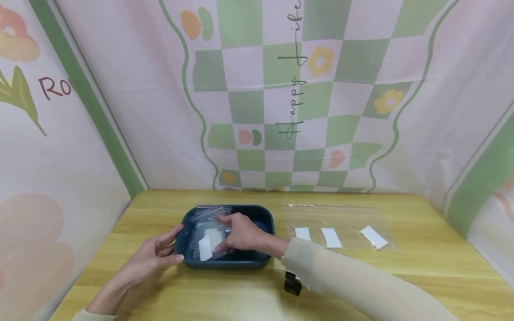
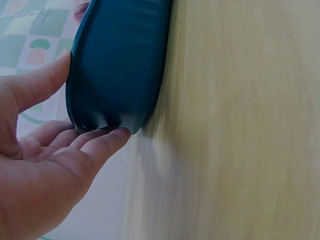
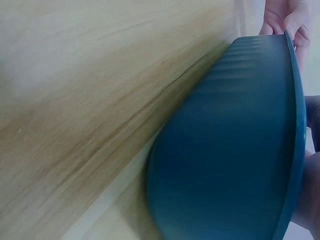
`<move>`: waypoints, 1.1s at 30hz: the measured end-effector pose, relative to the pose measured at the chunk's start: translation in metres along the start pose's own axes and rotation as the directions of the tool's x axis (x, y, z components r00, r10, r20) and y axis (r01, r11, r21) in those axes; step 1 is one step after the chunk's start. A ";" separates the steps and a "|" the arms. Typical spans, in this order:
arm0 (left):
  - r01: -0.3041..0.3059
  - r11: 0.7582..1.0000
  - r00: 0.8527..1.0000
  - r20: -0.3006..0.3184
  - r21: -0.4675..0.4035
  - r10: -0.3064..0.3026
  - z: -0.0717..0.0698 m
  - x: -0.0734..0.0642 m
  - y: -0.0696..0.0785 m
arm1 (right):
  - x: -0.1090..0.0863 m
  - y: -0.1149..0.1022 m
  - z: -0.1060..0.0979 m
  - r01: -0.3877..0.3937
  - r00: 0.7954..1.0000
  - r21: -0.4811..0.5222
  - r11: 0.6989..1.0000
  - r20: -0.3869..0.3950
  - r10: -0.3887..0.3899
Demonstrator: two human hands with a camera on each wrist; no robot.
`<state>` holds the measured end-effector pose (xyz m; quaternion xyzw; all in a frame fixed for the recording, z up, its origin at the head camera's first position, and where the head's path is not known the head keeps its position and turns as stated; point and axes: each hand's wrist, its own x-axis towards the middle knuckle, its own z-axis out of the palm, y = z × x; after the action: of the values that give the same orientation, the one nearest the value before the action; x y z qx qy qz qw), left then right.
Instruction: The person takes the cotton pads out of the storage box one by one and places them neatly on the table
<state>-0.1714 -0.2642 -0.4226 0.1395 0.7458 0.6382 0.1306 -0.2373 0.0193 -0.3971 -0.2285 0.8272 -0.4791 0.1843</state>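
A dark teal plastic bin stands on the table, and its outer wall fills much of the left wrist view. My left hand holds the bin's left end, with the thumb at the rim and the fingers against the wall. Inside the bin lie clear plastic bags with white pieces in them. My right hand reaches in over them, thumb and index finger spread wide at the bags. Its other fingers are mostly hidden. In the right wrist view, the bin's wall hides the right hand's fingers.
To the right, a large clear zip bag lies flat with white rectangular pieces at it. A dark watch-like device sits at my right wrist. A patterned cloth hangs behind the wooden table.
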 end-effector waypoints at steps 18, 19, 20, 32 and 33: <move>-0.001 1.000 1.000 0.001 0.007 0.001 -0.001 -0.001 0.001 | -0.012 0.000 -0.022 0.035 0.999 -0.025 0.999 -0.018 -0.036; 0.001 1.000 1.000 0.000 0.010 -0.001 -0.001 -0.001 0.001 | -0.013 -0.001 -0.023 0.038 0.999 -0.024 0.999 -0.015 -0.038; 0.003 1.000 1.000 -0.002 0.012 -0.003 -0.001 -0.001 0.001 | -0.015 -0.002 -0.023 0.042 0.999 -0.024 0.999 -0.013 -0.042; 0.012 1.000 1.000 -0.005 0.008 -0.012 -0.001 -0.001 -0.001 | -0.032 -0.002 -0.032 0.136 0.991 0.047 0.990 -0.024 -0.135; 0.012 1.000 1.000 -0.004 0.008 -0.012 -0.001 -0.001 -0.001 | -0.033 -0.002 -0.033 0.142 0.990 0.064 0.988 -0.030 -0.140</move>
<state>-0.1707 -0.2655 -0.4238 0.1341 0.7494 0.6347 0.1325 -0.2269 0.0601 -0.3765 -0.2741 0.7951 -0.5206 0.1471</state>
